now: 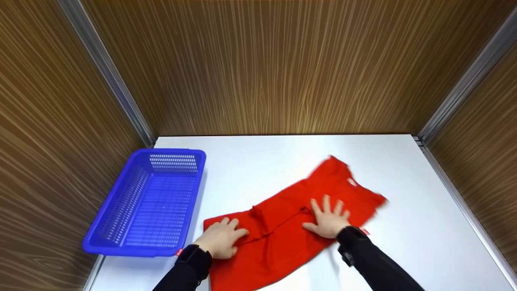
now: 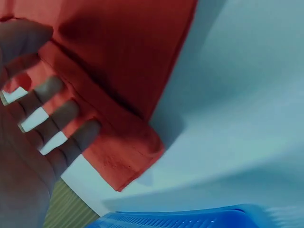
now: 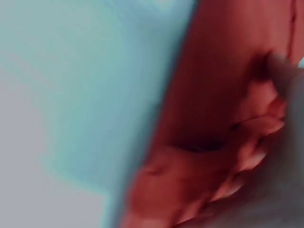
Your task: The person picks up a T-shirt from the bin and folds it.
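Note:
A red garment [image 1: 282,226] lies partly folded on the white table [image 1: 258,161], its far end blurred. My left hand [image 1: 221,239] rests flat on its near left corner, fingers straight. The left wrist view shows those fingers [image 2: 52,121] spread on the red cloth [image 2: 118,57] by a folded edge. My right hand [image 1: 329,218] presses flat on the middle of the garment, fingers spread. The right wrist view is blurred; it shows red cloth [image 3: 213,95] and part of the hand [image 3: 280,156].
A blue perforated plastic basket [image 1: 149,202] stands empty at the table's left, close to my left hand; its rim [image 2: 190,219] shows in the left wrist view. Wood-grain walls enclose the table on three sides.

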The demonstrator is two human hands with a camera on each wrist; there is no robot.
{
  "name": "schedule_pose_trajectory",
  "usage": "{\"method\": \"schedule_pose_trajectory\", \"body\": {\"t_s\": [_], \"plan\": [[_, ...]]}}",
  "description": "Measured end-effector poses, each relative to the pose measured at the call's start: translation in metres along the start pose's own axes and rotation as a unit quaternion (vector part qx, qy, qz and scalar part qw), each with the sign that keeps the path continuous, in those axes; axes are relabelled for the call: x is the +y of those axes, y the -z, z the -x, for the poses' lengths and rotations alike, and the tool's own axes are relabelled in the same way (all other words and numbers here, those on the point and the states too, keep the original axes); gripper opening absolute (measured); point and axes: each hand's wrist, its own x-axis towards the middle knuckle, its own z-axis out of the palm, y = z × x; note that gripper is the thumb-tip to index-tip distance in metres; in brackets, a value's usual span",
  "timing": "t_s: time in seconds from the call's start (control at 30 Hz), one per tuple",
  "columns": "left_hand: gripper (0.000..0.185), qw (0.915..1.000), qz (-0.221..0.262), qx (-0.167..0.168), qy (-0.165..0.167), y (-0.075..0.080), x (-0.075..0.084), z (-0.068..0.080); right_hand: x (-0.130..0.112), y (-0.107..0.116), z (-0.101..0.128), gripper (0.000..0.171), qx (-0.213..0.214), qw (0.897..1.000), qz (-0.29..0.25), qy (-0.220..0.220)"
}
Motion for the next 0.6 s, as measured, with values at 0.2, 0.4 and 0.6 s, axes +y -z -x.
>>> {"method": "schedule_pose_trajectory", "body": {"t_s": [0.2, 0.4, 0.6], "plan": [[0.059, 0.9981, -0.038, -0.004, -0.048, 0.001, 0.014, -0.008, -0.022, -0.015, -0.025, 0.081, 0.003, 0.983, 0.001, 0.182], [0.055, 0.9958, -0.040, 0.003, -0.083, 0.005, 0.029, -0.016, -0.036, -0.017, -0.037, 0.065, 0.004, 0.957, 0.054, 0.286], [0.046, 0.9939, 0.063, -0.005, -0.090, 0.004, 0.041, -0.026, -0.027, -0.015, -0.046, 0.054, 0.163, 0.977, 0.092, 0.099]]}}
